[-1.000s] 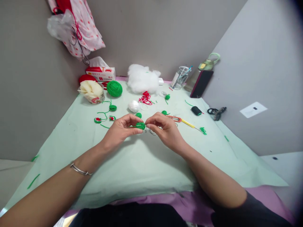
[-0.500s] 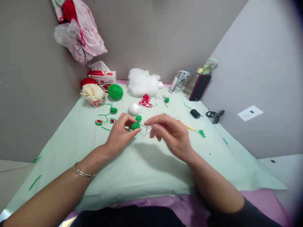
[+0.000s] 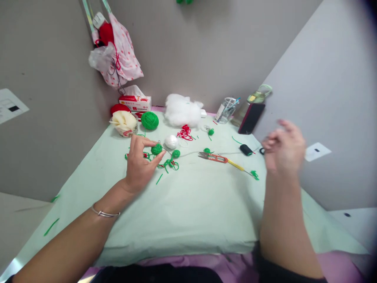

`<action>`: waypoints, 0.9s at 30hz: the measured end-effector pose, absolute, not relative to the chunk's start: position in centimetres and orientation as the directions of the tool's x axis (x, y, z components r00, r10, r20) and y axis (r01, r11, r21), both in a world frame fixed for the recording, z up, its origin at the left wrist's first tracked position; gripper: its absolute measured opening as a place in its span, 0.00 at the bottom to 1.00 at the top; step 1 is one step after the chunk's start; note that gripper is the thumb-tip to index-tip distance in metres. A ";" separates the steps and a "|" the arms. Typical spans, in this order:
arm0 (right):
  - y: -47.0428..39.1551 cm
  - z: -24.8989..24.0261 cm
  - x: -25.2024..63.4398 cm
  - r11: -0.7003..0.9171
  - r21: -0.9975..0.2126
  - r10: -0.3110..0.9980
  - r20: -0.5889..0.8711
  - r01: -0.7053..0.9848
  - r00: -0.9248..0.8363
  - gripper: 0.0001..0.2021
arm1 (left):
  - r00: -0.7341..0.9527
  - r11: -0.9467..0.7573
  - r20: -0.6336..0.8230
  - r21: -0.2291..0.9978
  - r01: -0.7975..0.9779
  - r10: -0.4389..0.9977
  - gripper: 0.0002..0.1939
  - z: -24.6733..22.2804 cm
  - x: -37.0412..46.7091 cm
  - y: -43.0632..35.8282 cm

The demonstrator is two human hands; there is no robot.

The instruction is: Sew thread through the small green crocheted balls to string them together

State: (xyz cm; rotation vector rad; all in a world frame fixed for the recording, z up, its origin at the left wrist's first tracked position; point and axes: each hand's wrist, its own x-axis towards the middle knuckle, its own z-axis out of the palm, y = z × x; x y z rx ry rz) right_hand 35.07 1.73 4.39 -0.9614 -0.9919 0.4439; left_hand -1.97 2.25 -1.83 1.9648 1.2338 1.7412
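Observation:
Between thumb and fingertips, my left hand (image 3: 141, 162) holds a small green crocheted piece (image 3: 156, 149) above the cloth. A smaller green ball (image 3: 176, 153) and looped green yarn (image 3: 168, 165) hang or lie just to its right; I cannot tell which. My right hand (image 3: 284, 147) is raised at the right, blurred, its fingers curled. A thin dark thread stretches from near the green piece toward it, and whether a needle is in its fingers cannot be seen. Orange thread snips (image 3: 217, 158) and a yellow crochet hook (image 3: 235, 164) lie between the hands.
Behind stand a tissue box (image 3: 135, 103), a bowl (image 3: 125, 125), white stuffing (image 3: 183, 111), a glass jar (image 3: 227, 111), and a phone (image 3: 251, 119) against a bottle. Green yarn (image 3: 149, 120), white yarn (image 3: 171, 142) and a black spool (image 3: 246, 149) rest on the cloth (image 3: 188, 212).
My right hand has swung far right and up, away from my left hand, drawing the thread out long. The snips have come into view. The camera view has shifted slightly.

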 end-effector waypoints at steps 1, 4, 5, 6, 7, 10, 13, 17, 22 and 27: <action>1.5 4.1 32.5 0.460 -0.880 0.796 0.468 0.118 0.384 0.04 | -0.034 -0.629 0.717 0.632 0.452 0.696 0.12 -1.9 -1.7 2.0; 0.5 2.8 24.6 0.406 -0.865 0.898 0.437 0.294 0.044 0.07 | 0.052 -0.705 0.795 0.504 0.500 0.605 0.12 -2.0 -1.0 1.4; 0.0 2.3 22.4 0.432 -0.837 0.898 0.433 0.336 -0.076 0.06 | 0.079 -0.739 0.826 0.452 0.500 0.559 0.12 -2.1 -0.8 1.3; -0.4 1.8 20.8 0.459 -0.811 0.888 0.432 0.362 -0.159 0.06 | 0.107 -0.770 0.851 0.403 0.495 0.514 0.12 -2.2 -0.6 1.2; -0.8 1.3 19.6 0.483 -0.791 0.875 0.430 0.376 -0.220 0.05 | 0.137 -0.795 0.868 0.359 0.489 0.477 0.12 -2.3 -0.5 1.1; -1.2 0.3 18.3 0.539 -0.745 0.842 0.466 0.393 -0.272 0.03 | 0.219 -0.828 0.875 0.287 0.482 0.431 0.13 -2.5 -0.4 1.1; -1.1 0.1 18.7 0.543 -0.743 0.840 0.481 0.391 -0.253 0.05 | 0.265 -0.828 0.864 0.259 0.497 0.429 0.13 -2.6 -0.4 1.1; -1.1 0.3 18.9 0.511 -0.762 0.860 0.449 0.397 -0.244 0.03 | 0.279 -0.821 0.857 0.248 0.515 0.434 0.13 -2.8 -0.4 1.1; -1.1 0.9 18.9 0.485 -0.827 0.868 0.417 0.285 -0.268 0.04 | 0.238 -0.810 0.852 0.304 0.501 0.467 0.13 -2.7 -0.6 1.6; -0.7 2.7 22.0 0.397 -0.918 0.896 0.383 0.018 -0.225 0.04 | 0.114 -0.757 0.851 0.385 0.529 0.513 0.15 -2.6 -1.5 2.5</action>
